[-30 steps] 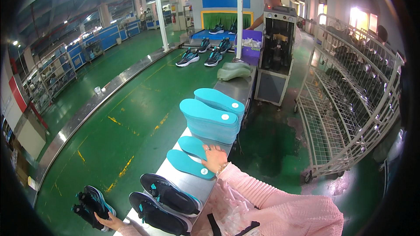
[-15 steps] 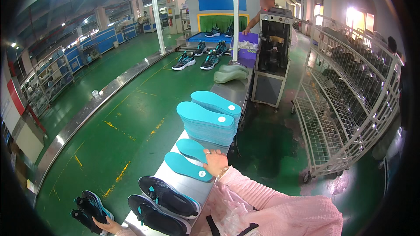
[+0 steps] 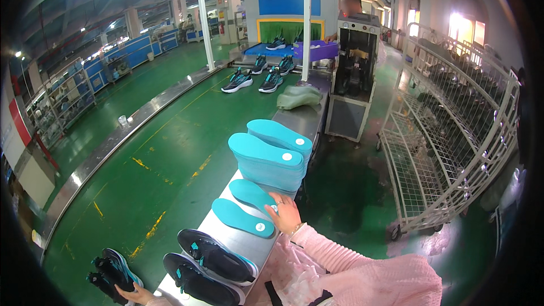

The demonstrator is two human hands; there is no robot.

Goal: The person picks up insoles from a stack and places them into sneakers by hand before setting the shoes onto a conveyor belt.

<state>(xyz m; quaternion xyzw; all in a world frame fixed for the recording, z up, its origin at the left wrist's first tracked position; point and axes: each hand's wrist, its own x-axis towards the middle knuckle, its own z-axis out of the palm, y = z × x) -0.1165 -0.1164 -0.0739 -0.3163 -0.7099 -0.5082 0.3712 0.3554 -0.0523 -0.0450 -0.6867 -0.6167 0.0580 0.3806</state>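
At the lower left, my left hand (image 3: 135, 293) grips the near end of a black running shoe (image 3: 116, 269) with teal trim, one of a pair close together. My right hand (image 3: 286, 214) has its thumb and fingers closed around the heel end of a teal insole (image 3: 249, 192). A second teal insole (image 3: 241, 218) lies flat beside it on the metal ledge. Beyond them stand two tall stacks of teal insoles (image 3: 266, 161) with white round stickers. Nearer me on the ledge sits a pair of black shoes (image 3: 215, 258), between my two hands.
A green conveyor belt (image 3: 164, 153) runs left of the ledge, with several black shoes (image 3: 271, 79) at its far end. Grey-green shoe-shaped blocks (image 3: 298, 97) rest farther along the ledge. A co-worker handles a purple bin (image 3: 317, 51) by a machine (image 3: 354, 73). A wire rack (image 3: 430, 136) stands right.
My right hand has shifted slightly right on the insole's heel, uncovering its white sticker. My left hand has moved slightly left. The co-worker's purple bin has been raised and tilted.
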